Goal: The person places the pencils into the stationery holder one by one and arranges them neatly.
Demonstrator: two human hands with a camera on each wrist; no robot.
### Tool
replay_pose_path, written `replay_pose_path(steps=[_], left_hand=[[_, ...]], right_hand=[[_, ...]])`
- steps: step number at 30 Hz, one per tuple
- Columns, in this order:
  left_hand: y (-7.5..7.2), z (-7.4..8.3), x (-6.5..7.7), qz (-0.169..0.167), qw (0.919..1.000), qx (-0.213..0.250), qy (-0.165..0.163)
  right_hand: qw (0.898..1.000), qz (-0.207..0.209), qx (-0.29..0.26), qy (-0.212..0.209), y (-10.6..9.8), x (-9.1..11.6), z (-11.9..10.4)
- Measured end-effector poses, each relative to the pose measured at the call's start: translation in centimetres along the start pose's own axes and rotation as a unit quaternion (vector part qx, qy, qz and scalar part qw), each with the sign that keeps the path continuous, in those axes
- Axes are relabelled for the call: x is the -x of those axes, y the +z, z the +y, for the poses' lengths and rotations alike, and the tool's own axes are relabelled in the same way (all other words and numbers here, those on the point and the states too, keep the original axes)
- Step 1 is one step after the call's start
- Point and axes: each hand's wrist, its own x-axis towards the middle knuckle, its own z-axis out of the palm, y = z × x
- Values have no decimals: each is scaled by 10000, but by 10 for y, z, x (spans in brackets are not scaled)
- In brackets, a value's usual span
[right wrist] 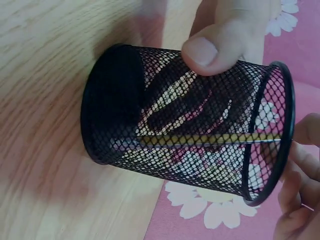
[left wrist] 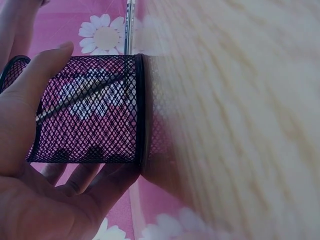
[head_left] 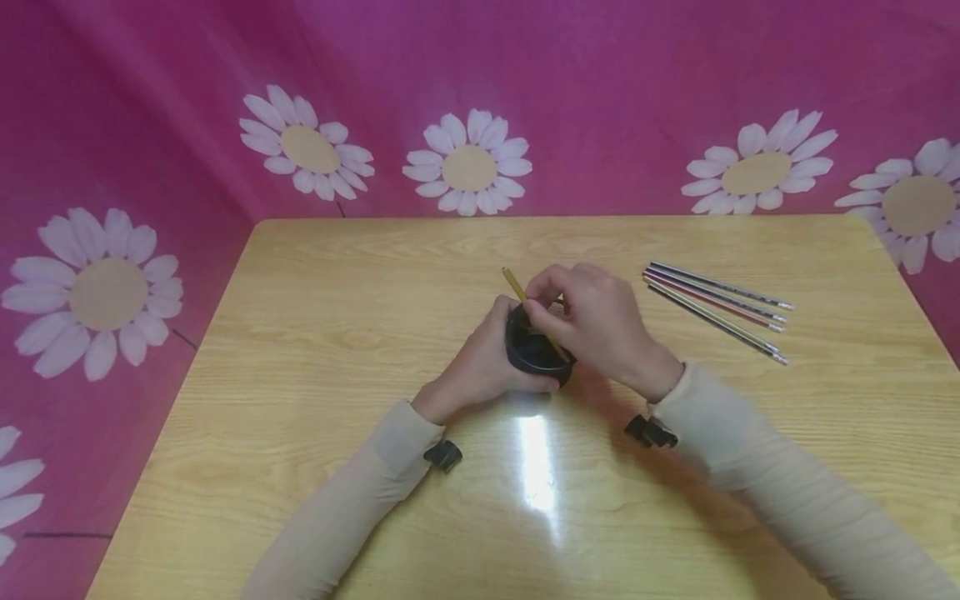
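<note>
A black mesh pencil cup (head_left: 538, 357) stands on the wooden table, seen side-on in both wrist views. My left hand (head_left: 487, 354) grips it from the left, thumb on one side and fingers curled round the other. Between thumb and fingertips, my right hand (head_left: 600, 321) pinches a yellow pencil (head_left: 513, 285) at the cup's mouth. The pencil leans, its lower part inside the cup, visible through the mesh in the right wrist view. The left wrist view also shows the slanting pencil (left wrist: 80, 97) behind the mesh.
Several striped pencils (head_left: 712, 308) lie side by side on the table (head_left: 337, 317), right of my right hand. A pink cloth with white daisies (head_left: 467, 167) hangs behind the table and along its left side. Each sleeve cuff carries a black clip (head_left: 444, 456).
</note>
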Motion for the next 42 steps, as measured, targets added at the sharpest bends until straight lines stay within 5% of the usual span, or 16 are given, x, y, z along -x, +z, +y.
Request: replay_pose_path(steps=[13,24,42], left_hand=[[0,0,0,-35,10000,-29,-44],[0,-5,-5,-197,9979,6,610],[-1,-2,-5,-248,9985,-16,493]], right_hand=[[9995,-309,95,67,6,0,-1],[9990,-414,141,-40,14,-5,-3],[9990,-424,130,59,15,-6,-3]])
